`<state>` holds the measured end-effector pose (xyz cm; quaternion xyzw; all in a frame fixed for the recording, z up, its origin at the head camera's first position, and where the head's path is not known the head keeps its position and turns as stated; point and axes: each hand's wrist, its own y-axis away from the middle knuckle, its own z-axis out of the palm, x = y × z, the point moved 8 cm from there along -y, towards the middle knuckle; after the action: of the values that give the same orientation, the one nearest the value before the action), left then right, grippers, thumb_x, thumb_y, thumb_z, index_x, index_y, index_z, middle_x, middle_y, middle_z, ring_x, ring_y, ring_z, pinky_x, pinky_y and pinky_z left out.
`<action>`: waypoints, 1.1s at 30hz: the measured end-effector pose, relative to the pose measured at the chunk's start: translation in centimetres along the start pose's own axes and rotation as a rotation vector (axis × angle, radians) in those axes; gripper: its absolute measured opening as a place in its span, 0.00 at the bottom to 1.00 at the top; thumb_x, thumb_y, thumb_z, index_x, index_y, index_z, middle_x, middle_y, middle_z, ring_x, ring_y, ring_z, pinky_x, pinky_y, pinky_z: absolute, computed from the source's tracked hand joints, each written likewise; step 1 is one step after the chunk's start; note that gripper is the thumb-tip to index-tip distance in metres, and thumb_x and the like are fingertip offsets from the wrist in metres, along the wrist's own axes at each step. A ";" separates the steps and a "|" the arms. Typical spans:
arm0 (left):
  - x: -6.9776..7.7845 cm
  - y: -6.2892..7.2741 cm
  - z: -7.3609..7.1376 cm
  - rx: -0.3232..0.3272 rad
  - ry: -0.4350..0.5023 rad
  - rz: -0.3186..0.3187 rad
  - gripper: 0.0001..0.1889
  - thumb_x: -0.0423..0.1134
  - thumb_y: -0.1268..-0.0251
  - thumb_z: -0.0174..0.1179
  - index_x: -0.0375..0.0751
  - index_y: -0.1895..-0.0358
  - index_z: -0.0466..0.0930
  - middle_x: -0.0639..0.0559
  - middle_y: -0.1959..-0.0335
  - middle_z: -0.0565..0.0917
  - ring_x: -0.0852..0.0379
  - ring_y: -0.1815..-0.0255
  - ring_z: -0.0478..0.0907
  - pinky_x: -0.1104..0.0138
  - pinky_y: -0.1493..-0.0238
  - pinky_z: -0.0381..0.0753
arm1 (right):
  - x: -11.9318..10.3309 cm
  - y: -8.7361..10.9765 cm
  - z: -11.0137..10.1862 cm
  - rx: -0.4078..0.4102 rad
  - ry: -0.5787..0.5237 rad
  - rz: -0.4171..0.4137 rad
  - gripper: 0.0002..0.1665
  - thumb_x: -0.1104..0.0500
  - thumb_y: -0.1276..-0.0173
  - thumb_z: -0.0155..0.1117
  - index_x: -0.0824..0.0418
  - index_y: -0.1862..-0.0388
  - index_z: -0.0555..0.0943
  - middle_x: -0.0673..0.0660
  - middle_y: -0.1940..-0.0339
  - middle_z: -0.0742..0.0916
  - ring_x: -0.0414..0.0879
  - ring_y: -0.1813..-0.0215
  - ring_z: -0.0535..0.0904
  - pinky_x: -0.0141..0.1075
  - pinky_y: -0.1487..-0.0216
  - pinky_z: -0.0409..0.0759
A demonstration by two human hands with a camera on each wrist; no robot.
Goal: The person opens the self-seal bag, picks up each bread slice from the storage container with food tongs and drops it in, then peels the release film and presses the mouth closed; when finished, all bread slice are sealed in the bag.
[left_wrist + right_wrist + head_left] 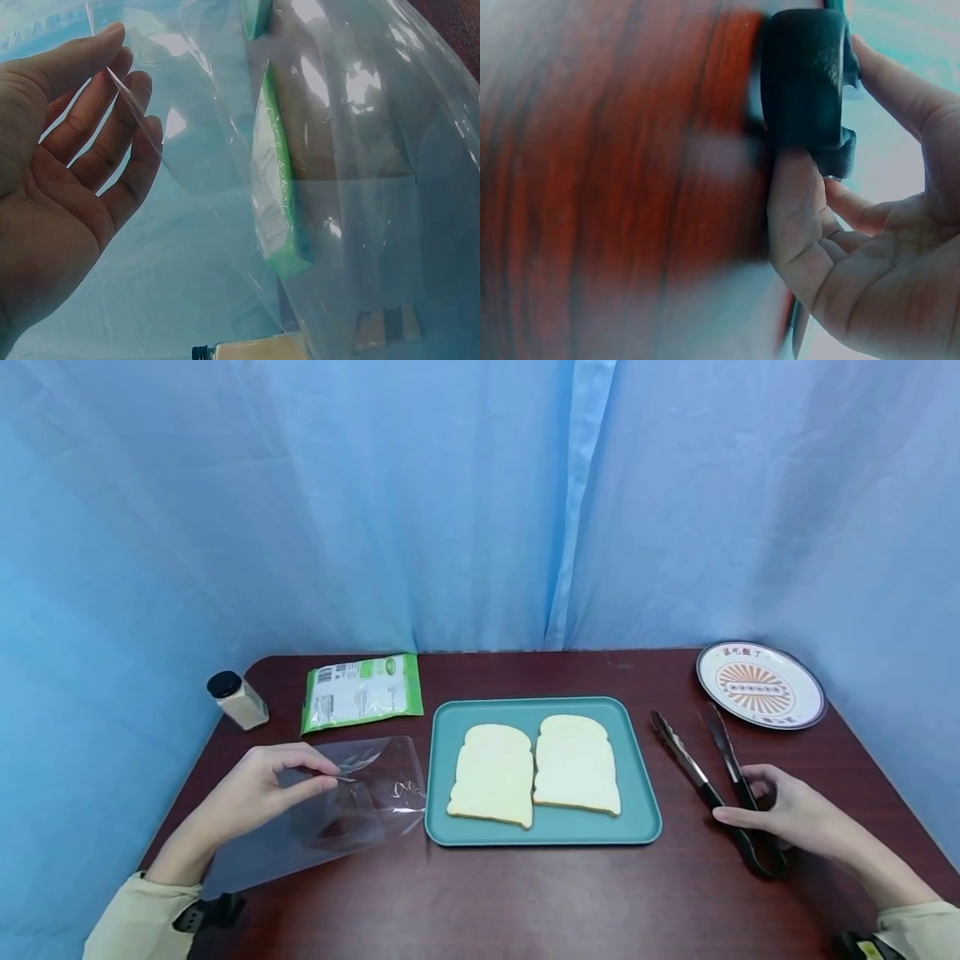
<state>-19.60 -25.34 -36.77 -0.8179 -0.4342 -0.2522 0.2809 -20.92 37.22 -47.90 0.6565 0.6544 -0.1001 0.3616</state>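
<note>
My left hand (270, 785) pinches the edge of a clear plastic bag (390, 785) between thumb and fingertips. The bag hangs from those fingers and spreads rightward to the tray's left edge. In the left wrist view, the thumb and index finger hold the film (202, 135) while the other fingers curve loosely behind it. On the right, my right hand (798, 810) grips black-handled metal tongs (765, 856) near their bent end. Their two arms are spread apart and point away from me. The right wrist view shows the tongs' black end (806, 82) between thumb and fingers.
Two bread slices (492, 774) lie side by side on a teal tray (543, 837) mid-table. Behind the bag are a green-and-white packet (362, 691) and a black-capped jar (240, 700). A patterned plate (761, 685) sits at the back right. Blue curtains (480, 510) surround the table.
</note>
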 end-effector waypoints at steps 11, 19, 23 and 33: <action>-0.1 0.0 0.2 0.000 0.012 -0.018 0.11 0.33 0.38 0.72 0.53 0.55 0.89 0.62 0.59 0.88 0.62 0.61 0.82 0.66 0.64 0.84 | -0.8 0.1 -0.2 0.053 0.171 -0.010 0.59 0.35 0.38 0.74 0.80 0.32 0.62 0.62 0.57 0.82 0.49 0.62 0.78 0.41 0.65 0.77; -0.2 0.0 0.1 -0.002 0.027 -0.009 0.11 0.33 0.39 0.72 0.52 0.55 0.89 0.61 0.59 0.88 0.61 0.61 0.82 0.66 0.63 0.85 | -0.7 -0.1 -0.1 0.017 0.099 0.044 0.57 0.36 0.39 0.74 0.81 0.36 0.62 0.65 0.56 0.82 0.49 0.67 0.79 0.42 0.70 0.78; -0.1 0.0 0.1 -0.003 0.028 -0.010 0.11 0.33 0.39 0.72 0.52 0.55 0.89 0.61 0.59 0.88 0.61 0.61 0.82 0.67 0.63 0.85 | -0.4 -0.1 0.0 0.014 0.052 0.055 0.54 0.38 0.37 0.74 0.80 0.37 0.63 0.63 0.57 0.82 0.48 0.69 0.78 0.41 0.71 0.79; 0.2 0.1 -0.1 0.000 0.024 -0.007 0.11 0.33 0.38 0.71 0.52 0.56 0.89 0.62 0.60 0.87 0.62 0.61 0.82 0.68 0.64 0.83 | -0.1 0.2 -0.5 0.008 -0.019 0.048 0.47 0.39 0.32 0.70 0.75 0.34 0.67 0.60 0.56 0.84 0.48 0.66 0.79 0.41 0.70 0.80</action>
<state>-19.43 -25.34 -36.55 -0.8134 -0.4335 -0.2630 0.2851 -20.93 37.45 -47.46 0.6724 0.6345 -0.1003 0.3677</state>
